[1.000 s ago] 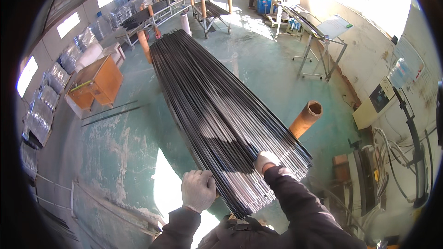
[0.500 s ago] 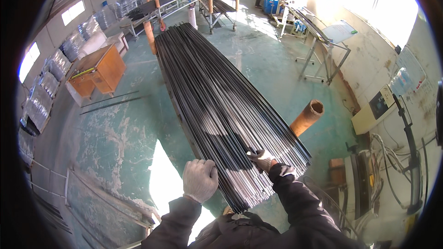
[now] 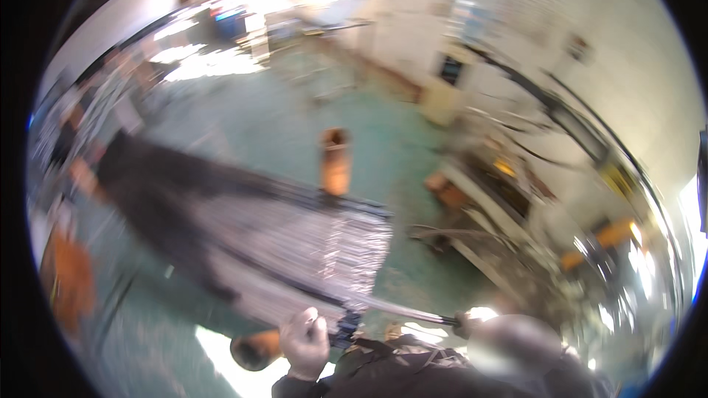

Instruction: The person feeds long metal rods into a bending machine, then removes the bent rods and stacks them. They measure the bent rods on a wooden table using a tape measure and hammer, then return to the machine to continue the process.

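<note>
A long stack of thin dark rods (image 3: 295, 239) slants from the far left to just before me, smeared by motion. A few rods (image 3: 402, 309) stick out past its near end toward the right. Around their dark tips my right hand (image 3: 472, 320) is closed; glare and blur hide its separate fingers. My left hand (image 3: 304, 343), in a pale work glove, is curled beside the stack's near left corner, with nothing visible in it. Dark pieces (image 3: 345, 328) lie beside it, too blurred to name.
An orange-brown tube post (image 3: 335, 162) stands upright at the stack's far side, another tube (image 3: 257, 350) close to my left hand. At right are a blurred machine bench (image 3: 494, 250), hanging cables (image 3: 516, 129) and a pale cabinet (image 3: 442, 92) by the wall.
The view has swung to the right and blurred. My right hand has left the top of the stack and moved right, drawing a few rods out past the end. My left hand remains curled.
</note>
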A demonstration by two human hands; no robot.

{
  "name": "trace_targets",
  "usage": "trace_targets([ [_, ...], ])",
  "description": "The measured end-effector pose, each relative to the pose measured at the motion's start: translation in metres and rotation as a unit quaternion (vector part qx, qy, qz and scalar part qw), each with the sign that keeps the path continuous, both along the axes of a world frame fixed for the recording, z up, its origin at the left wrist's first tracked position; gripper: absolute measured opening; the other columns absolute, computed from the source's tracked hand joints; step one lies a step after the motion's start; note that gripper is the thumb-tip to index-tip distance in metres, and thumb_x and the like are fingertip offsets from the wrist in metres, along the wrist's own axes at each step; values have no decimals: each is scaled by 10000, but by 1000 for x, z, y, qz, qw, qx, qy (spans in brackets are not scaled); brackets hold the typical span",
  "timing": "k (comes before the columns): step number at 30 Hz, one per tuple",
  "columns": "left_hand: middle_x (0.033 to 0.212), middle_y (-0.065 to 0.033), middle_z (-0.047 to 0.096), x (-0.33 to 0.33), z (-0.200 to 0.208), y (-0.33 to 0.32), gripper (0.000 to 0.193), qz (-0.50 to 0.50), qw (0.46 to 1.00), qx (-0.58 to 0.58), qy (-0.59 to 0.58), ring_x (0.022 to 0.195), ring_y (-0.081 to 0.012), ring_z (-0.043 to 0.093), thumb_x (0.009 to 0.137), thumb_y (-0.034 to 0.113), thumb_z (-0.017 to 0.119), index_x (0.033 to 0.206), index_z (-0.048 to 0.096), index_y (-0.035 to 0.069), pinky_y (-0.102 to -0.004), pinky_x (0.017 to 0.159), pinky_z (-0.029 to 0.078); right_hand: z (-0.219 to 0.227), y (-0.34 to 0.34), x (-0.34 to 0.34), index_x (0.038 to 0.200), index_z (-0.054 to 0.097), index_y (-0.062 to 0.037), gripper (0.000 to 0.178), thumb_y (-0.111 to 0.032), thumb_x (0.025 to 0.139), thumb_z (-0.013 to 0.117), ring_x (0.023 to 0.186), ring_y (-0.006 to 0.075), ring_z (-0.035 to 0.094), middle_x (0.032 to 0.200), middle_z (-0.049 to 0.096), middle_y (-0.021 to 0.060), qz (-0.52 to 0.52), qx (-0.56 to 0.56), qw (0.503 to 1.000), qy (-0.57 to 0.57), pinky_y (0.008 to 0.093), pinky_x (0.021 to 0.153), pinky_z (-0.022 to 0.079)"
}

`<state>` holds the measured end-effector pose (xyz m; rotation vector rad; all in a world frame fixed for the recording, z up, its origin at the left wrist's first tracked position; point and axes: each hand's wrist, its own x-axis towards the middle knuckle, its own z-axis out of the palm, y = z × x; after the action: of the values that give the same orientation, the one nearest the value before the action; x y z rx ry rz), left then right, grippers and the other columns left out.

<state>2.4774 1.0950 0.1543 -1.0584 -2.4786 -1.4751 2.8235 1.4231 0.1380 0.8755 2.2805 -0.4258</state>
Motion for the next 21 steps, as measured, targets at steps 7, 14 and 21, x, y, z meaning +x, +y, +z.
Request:
trace_targets([
  [7, 1162, -168, 738, -60, -90, 44, 352, -198, 693, 160, -675, 1132, -328, 696, 1140, 342, 553, 1226, 718, 42, -494, 1076, 579, 55, -81, 276, 1065, 876, -151, 216, -237, 900, 767, 914, 419, 817, 920, 821, 183, -245, 296, 916, 116, 530, 821, 652],
  [14, 1113, -183, 726, 59, -11, 205, 380, -357, 768, 98, -522, 1109, -320, 705, 1195, 313, 494, 1184, 692, -11, -478, 1054, 587, 51, -116, 245, 915, 733, -183, 161, -294, 834, 816, 861, 279, 699, 820, 671, 29, -243, 384, 849, 268, 440, 858, 535],
  [21, 1030, -175, 706, 191, 50, 300, 325, -469, 728, 110, -488, 1023, -327, 706, 1147, 264, 527, 1112, 693, -13, -474, 994, 597, 5, -88, 422, 942, 779, -168, 94, -240, 883, 788, 998, 301, 746, 897, 773, 57, -333, 419, 813, 231, 461, 986, 549],
])
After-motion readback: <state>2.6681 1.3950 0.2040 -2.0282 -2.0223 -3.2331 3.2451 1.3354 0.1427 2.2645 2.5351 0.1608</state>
